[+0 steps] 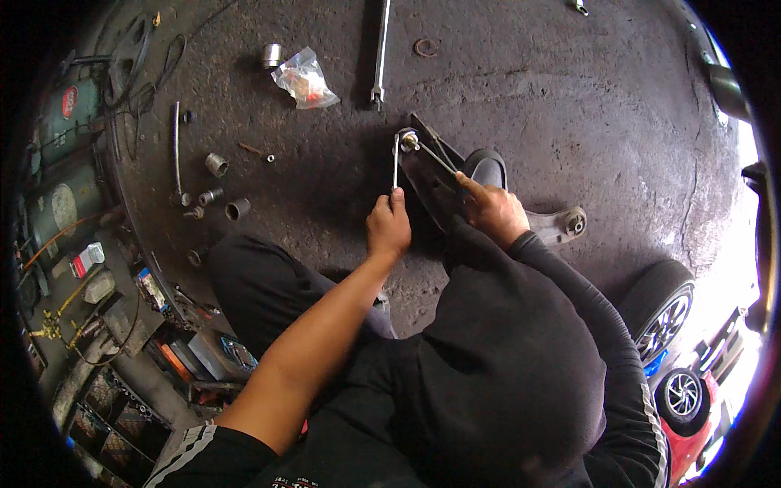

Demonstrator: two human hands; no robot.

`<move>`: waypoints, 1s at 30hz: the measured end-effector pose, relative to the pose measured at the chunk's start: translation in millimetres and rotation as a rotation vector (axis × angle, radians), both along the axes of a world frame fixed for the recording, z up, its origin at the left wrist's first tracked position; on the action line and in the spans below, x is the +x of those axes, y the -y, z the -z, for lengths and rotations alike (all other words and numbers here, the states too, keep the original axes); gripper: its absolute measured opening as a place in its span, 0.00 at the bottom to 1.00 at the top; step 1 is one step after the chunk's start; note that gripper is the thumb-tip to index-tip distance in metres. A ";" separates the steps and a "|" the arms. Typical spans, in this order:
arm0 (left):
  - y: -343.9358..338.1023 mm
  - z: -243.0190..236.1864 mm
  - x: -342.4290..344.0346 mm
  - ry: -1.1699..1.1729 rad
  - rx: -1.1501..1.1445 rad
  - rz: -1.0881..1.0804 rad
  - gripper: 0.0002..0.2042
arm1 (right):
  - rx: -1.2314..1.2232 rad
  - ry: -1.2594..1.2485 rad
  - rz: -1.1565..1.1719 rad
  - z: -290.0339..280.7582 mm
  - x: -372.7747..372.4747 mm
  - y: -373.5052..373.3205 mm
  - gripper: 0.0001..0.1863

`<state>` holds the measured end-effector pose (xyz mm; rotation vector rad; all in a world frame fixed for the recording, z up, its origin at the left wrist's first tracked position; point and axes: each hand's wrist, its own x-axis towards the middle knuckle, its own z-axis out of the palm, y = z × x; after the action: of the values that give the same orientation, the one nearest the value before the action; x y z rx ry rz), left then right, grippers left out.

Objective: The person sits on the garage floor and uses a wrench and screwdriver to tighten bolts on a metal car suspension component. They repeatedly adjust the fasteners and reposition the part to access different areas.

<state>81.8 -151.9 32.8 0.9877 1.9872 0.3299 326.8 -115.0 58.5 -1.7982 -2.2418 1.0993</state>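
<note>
A car's suspension control arm [553,226] lies on the floor in front of me. Its far end carries a shiny round metal joint [409,141] with a stud. My left hand [388,225] is closed round a slim silver rod-like tool [396,163], its tip against the joint's left side. From the right, my right hand [493,208] grips a thin metal tool [440,159] that reaches the joint. Neither tool's exact kind can be made out. A round dark bushing [486,169] sits just beyond my right hand. A rounded shape in black cloth [521,325] hides part of the arm.
Beyond the joint lie a long metal bar [380,57], a clear plastic bag [306,80], a metal cylinder [272,55] and a ring [425,48]. Several sockets [237,209] and a ratchet [177,154] are at left. A wheel [663,313] stands at right.
</note>
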 end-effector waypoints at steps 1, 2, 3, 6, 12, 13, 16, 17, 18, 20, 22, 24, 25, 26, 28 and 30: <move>3.0 -1.1 2.3 -0.010 -0.011 0.003 0.29 | -0.011 0.004 0.007 0.3 -0.1 0.4 0.32; 6.2 -2.7 4.5 -0.025 -0.016 0.008 0.29 | -0.013 0.003 0.009 -0.3 -0.1 1.3 0.31; 8.6 -3.9 6.7 -0.006 -0.012 0.001 0.28 | -0.013 0.000 0.011 -0.7 -0.5 1.8 0.31; 10.1 -3.6 12.3 0.033 0.001 -0.015 0.27 | -0.032 0.011 0.023 -1.3 -2.6 1.8 0.32; 8.6 -1.1 14.1 0.014 0.013 -0.010 0.26 | -0.045 -0.001 0.042 -0.1 -2.9 5.7 0.32; 8.7 -1.7 12.6 0.010 0.016 0.004 0.26 | -0.043 -0.006 0.040 0.7 -2.7 6.3 0.32; 8.9 -4.5 8.3 -0.004 0.022 0.027 0.26 | -0.039 0.007 0.022 3.9 -3.8 6.9 0.31; 7.7 -4.8 7.3 -0.014 0.023 0.030 0.25 | -0.037 0.006 0.025 4.8 -4.4 6.8 0.31; 6.3 -4.9 7.4 -0.016 0.032 0.035 0.25 | -0.030 0.007 0.031 5.0 -4.6 7.3 0.32; 2.5 -4.2 8.8 -0.024 0.015 0.054 0.25 | -0.024 0.006 0.039 5.3 -4.9 7.7 0.32; -1.6 -3.3 10.5 -0.035 0.048 0.059 0.25 | -0.023 0.002 0.041 4.9 -4.8 8.6 0.32; -5.2 -3.6 11.6 -0.062 0.043 0.064 0.25 | -0.019 -0.021 0.048 4.3 -4.8 9.9 0.32; -7.0 -4.3 11.4 -0.083 0.031 0.064 0.25 | -0.010 -0.037 0.051 4.2 -5.0 10.4 0.32; -8.0 -5.5 12.2 -0.102 0.019 0.063 0.25 | -0.018 -0.035 0.053 4.2 -4.5 10.7 0.32; -9.3 -10.0 11.5 -0.100 0.015 0.095 0.25 | 0.000 -0.065 0.057 4.6 -4.4 10.7 0.33; -10.1 -16.7 8.9 -0.108 -0.006 0.122 0.25 | -0.023 -0.025 0.047 4.9 -4.6 10.4 0.33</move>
<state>90.7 -141.8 49.5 1.1375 2.0119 0.2071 322.2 -125.4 53.6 -1.8251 -2.1707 1.1372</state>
